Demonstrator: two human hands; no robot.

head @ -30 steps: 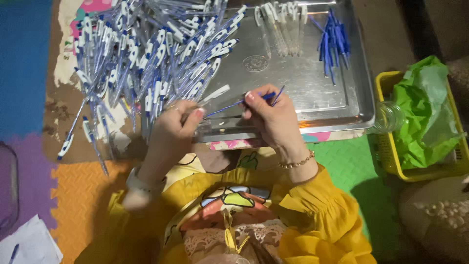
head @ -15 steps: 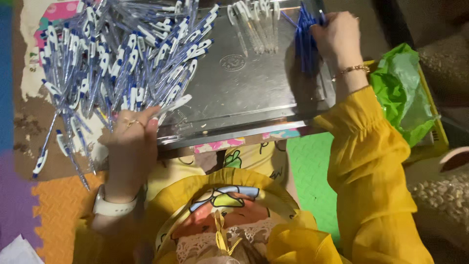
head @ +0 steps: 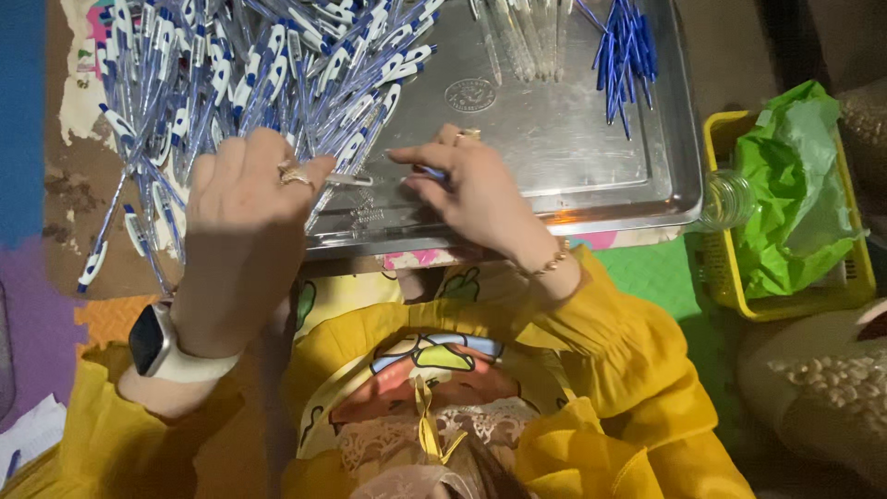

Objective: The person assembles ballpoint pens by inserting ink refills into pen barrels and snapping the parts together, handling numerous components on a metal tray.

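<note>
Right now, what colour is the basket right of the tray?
Yellow basket, lined with green plastic; head view.

The pens (head: 249,74) are white and blue with clear barrels, the refills (head: 624,55) deep blue, the tray (head: 554,148) plain silver, the basket (head: 739,277) yellow around a bright green bag (head: 795,194), the sleeves (head: 610,351) mustard yellow, and the floor mat (head: 28,111) blue, purple, orange and green patches.
</note>
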